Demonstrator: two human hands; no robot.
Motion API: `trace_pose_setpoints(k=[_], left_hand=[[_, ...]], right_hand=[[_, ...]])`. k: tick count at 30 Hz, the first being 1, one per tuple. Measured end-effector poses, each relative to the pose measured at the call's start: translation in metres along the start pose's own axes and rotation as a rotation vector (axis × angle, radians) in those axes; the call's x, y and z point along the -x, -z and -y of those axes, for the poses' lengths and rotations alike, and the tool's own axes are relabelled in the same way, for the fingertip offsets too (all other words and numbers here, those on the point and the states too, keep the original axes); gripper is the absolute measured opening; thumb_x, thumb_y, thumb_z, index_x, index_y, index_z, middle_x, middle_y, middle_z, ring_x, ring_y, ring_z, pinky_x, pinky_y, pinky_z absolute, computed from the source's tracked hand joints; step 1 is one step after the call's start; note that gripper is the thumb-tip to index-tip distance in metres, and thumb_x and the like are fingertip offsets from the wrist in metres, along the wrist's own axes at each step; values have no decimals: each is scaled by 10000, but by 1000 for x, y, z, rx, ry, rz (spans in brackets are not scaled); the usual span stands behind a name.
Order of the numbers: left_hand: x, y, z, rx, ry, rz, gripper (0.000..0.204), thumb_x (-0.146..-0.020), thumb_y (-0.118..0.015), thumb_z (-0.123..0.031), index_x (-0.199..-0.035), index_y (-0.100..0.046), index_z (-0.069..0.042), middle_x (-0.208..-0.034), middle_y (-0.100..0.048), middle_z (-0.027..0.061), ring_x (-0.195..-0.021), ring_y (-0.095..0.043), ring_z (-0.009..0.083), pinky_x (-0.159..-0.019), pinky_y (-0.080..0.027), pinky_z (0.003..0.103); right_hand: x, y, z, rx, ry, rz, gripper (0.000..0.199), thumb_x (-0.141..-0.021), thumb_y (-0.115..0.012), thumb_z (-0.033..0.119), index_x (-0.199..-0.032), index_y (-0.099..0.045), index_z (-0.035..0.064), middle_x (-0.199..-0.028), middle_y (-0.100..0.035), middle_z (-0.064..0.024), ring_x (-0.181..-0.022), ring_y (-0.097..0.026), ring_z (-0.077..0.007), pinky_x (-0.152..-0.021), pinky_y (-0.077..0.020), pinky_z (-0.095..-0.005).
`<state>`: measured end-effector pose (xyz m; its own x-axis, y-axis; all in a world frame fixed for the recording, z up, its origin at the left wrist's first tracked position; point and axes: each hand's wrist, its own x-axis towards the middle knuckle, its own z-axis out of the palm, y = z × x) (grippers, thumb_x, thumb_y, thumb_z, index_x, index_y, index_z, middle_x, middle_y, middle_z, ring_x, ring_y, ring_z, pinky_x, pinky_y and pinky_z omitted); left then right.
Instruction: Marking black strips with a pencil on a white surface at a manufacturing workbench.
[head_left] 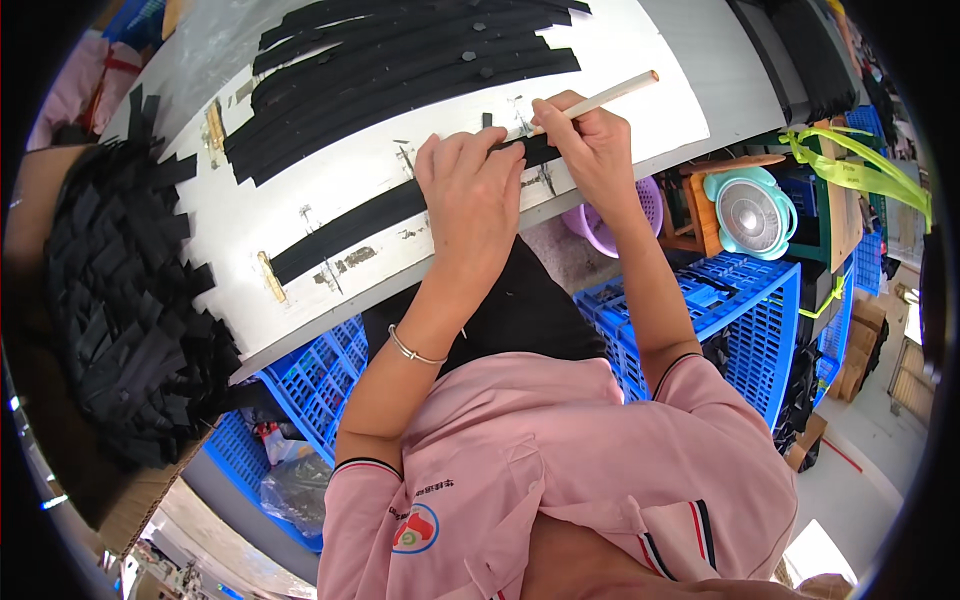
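A long black fabric strip [350,228] lies along the near side of a white board [235,240] on the table. My left hand [470,185] rests on this strip, palm down, with its fingers stretched over it. Just to its right, my right hand [598,150] grips a pale pencil [615,95] that slants up to the right. The pencil's tip is down by the strip, close to the left fingertips. Whatever lies under the left fingers is hidden. Farther back, several more black strips [400,85] are spread side by side.
A cardboard box [40,215] heaped with short black fabric pieces [125,300] stands at the left. Blue plastic crates [700,300] flank my lap below the table edge. A turquoise fan [752,212] and a purple basket [640,205] are at the right.
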<state>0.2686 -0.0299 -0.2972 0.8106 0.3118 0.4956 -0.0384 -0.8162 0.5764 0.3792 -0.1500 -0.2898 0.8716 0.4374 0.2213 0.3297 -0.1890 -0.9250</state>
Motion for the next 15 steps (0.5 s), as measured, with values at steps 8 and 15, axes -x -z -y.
trace_pose_setpoints(k=[8, 15], left_hand=[[1, -1, 2, 19, -14, -6, 139, -865, -752, -101, -993, -768, -49, -1111, -687, 48, -1071, -589, 252, -1112, -353, 516], [1, -1, 4, -1, 5, -22, 140, -855, -773, -120, -989, -794, -86, -1125, -714, 26, -1067, -615, 241, -1096, -362, 474]], right_hand=[[4, 11, 1, 1, -2, 115, 211, -988, -657, 118, -826, -710, -8, -712, -641, -3, -650, -532, -57, -581, -407, -233], [2, 8, -1, 32, 19, 143, 222, -976, -668, 137, -804, -702, 2, -703, -639, -1, -652, -534, -58, -582, -407, -242]])
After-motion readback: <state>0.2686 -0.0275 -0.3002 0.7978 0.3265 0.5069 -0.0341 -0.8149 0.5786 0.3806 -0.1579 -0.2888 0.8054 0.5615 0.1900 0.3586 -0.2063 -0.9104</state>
